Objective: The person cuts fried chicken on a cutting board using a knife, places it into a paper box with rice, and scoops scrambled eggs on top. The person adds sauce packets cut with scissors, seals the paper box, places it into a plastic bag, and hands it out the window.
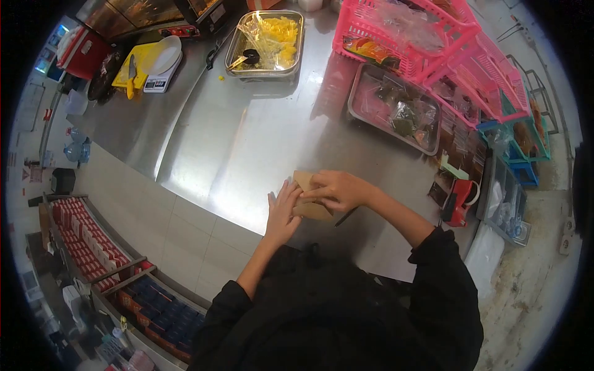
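Note:
A small folded piece of brown cardboard (314,211) with flaps, like a paper food box, is held over the steel table near its front edge. My left hand (284,213) steadies its left side, fingers fairly straight along it and the thumb near the lower flap. My right hand (339,190) grips it from above and the right, with bent fingers pressed on the middle. The fingers cover part of the cardboard, so its full shape is hidden. A thin dark object (346,217), too blurred to name, lies just below my right hand.
Across the steel table (216,142) stand a clear tub of yellow food (281,40), a tray of small packets (371,102) and pink baskets (421,62). A red tape dispenser (458,204) sits at right. A scale (162,80) and a knife (132,68) are far left.

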### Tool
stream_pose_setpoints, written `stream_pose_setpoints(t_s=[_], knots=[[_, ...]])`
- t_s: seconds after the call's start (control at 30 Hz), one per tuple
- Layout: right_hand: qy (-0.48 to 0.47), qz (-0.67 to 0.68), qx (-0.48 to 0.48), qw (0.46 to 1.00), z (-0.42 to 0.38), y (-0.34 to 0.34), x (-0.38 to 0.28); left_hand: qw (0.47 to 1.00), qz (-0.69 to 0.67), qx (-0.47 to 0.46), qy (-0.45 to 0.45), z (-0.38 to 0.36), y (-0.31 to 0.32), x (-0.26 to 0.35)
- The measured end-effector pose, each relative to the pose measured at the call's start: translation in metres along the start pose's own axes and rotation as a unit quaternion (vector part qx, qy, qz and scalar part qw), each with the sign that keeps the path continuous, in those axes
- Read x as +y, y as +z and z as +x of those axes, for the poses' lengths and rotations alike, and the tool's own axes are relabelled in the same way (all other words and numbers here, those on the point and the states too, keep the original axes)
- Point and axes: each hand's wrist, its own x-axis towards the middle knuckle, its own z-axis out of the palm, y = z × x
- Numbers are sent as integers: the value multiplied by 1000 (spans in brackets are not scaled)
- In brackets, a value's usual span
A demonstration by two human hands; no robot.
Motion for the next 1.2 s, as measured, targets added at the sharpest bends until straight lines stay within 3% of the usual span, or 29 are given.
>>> stream_pose_setpoints(t_s=[0.03,0.1,0.17,0.2,0.27,0.33,0.37,0.47,0.5,0.53,0.63,0.7,0.73,0.8,1.03,1.1,1.13,1.17,1.2], knots=[[-2,3,-3,1000,7,-8,-2,999,35,-15,2,0,-4,3],[21,-13,-135,990,23,-21,-3,997,68,-28,-2,-4,-7,1],[-5,-24,-136,990,32,-19,5,986,-138,84,37,-13,-7,-9],[-28,-37,-132,990,36,-18,8,986,-137,86,33,-20,-6,-12],[-31,22,-137,990,36,-8,23,964,-144,220,-40,-41,-6,-20],[-33,82,-143,986,34,-4,28,954,-114,105,-258,-72,-19,-54],[-26,90,-117,989,31,-2,26,952,-113,107,-262,-81,-26,-59],[-14,100,-64,993,25,8,24,907,-104,44,-407,-91,-33,-49],[-9,97,-39,994,23,10,24,948,-85,163,-260,-79,-26,-28],[-7,97,-39,995,23,9,23,954,-64,276,-102,-67,-18,-11],[1,96,-28,995,22,10,19,969,-78,204,-111,-39,5,10],[24,127,-15,992,22,11,19,885,-333,111,-306,-26,19,6],[23,125,-15,992,22,10,19,885,-333,112,-304,-23,20,4],[39,130,-5,991,20,11,18,827,-453,123,-310,-21,21,2],[29,116,6,993,19,16,21,818,-487,131,-276,-43,16,-13],[26,108,18,994,19,17,21,901,-332,106,-259,-66,-6,-29],[24,108,18,994,19,16,21,923,-161,103,-335,-74,-23,-22],[34,121,23,992,18,17,20,911,17,97,-400,-82,-42,-13],[44,135,27,990,18,17,20,892,33,116,-436,-93,-52,-22]])
